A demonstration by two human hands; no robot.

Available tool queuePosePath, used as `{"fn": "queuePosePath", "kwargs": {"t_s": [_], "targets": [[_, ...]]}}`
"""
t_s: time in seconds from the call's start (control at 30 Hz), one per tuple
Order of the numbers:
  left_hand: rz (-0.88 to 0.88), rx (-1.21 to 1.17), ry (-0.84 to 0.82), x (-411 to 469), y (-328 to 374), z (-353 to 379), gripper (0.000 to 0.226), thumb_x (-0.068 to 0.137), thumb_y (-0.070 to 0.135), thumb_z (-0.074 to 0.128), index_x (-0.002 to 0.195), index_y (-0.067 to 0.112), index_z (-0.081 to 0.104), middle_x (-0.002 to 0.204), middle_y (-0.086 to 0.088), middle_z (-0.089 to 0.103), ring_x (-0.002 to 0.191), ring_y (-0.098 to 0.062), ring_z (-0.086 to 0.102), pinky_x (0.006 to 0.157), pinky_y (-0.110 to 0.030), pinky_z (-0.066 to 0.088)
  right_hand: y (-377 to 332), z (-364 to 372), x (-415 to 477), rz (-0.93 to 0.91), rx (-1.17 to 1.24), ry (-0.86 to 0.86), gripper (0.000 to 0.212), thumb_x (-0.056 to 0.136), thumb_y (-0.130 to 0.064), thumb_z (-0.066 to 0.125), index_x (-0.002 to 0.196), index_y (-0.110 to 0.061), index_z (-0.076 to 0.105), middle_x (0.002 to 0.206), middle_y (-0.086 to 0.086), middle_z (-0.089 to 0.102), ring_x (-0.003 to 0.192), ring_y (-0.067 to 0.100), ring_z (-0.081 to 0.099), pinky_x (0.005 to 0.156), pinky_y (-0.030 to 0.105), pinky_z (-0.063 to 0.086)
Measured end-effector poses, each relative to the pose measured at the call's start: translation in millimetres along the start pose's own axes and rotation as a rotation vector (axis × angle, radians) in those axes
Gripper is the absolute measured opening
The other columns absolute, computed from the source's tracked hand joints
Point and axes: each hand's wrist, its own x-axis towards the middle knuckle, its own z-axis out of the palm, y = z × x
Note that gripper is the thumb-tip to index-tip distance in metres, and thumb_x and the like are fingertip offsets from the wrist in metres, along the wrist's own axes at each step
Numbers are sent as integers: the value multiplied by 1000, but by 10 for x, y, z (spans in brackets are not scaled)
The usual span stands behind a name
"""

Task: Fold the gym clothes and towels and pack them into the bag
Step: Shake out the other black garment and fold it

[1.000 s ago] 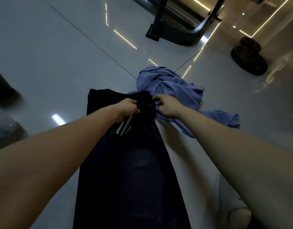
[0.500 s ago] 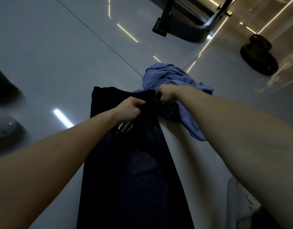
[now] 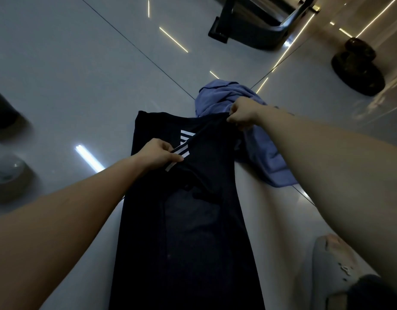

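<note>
Head: left hand [image 3: 158,153], right hand [image 3: 243,113] pinch black garment [image 3: 193,220] top edge.

Grip of left hand [image 3: 158,154] on black garment [image 3: 193,231]: bare floor [image 3: 81,86] to its left, open passage. Grip of right hand [image 3: 243,114]: crumpled blue cloth [image 3: 263,151] lies just behind and to its right, touching the garment and blocking that side. Well beyond both grips: dark machine base [image 3: 249,32] and dark round weight [image 3: 358,68]. Far left: pale rounded object [image 3: 7,168].

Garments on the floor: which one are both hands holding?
The dark navy garment with white stripes; left hand and right hand pinch it. The crumpled blue-purple cloth lies behind.
</note>
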Motion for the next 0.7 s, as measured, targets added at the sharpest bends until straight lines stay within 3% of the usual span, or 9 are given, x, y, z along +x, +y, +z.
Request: {"fn": "queuePosePath", "kwargs": {"t_s": [0.17, 0.27, 0.37, 0.5, 0.6, 0.7], "targets": [[11, -46, -57, -13, -53, -29, 17, 87, 12, 77, 82, 4, 63, 71, -11, 59, 57, -17, 59, 52, -25, 53, 37, 24, -33, 8, -143, 102, 19, 87, -14, 63, 71, -4, 66, 65, 12, 64, 62, 30, 62, 69, 42, 59], [-4, -146, 1, 0, -71, -24, 11, 89, 11, 74, 84, 6, 66, 65, -7, 63, 51, -15, 60, 48, -23, 50, 24, 50, -59, 21, -214, 122, 22, 88, -13, 59, 67, -8, 57, 68, 11, 61, 66, 30, 59, 68, 41, 54], [-44, -309, 67, 15, -75, -11, 23, 88, 20, 77, 71, 9, 65, 53, -1, 55, 47, -14, 48, 45, -22, 44, 15, 100, -49, 37, -280, 154, 27, 89, -12, 59, 64, -14, 49, 64, 5, 53, 62, 26, 53, 62, 34, 44], [-59, -390, 5, 15, -40, 1, 25, 88, 27, 77, 81, 6, 65, 69, -9, 57, 58, -19, 55, 63, -30, 50, 26, 135, -29, 52, -293, 153, 28, 91, -11, 59, 65, -17, 48, 66, 4, 53, 66, 27, 56, 63, 32, 43], [-7, -466, -108, 1, 15, 56, 16, 92, 18, 71, 83, 8, 61, 68, -7, 51, 56, -15, 49, 56, -28, 49, 23, 147, -30, 45, -293, 160, 28, 91, -11, 58, 66, -17, 48, 67, 4, 53, 62, 24, 54, 62, 32, 42], [19, -297, 46, -1, 17, 103, 15, 87, 14, 74, 90, 0, 68, 76, -8, 64, 62, -18, 60, 52, -26, 53, 15, 175, -31, 59, -294, 179, 27, 91, -13, 58, 67, -18, 47, 69, 5, 55, 63, 25, 55, 57, 31, 41]]}}
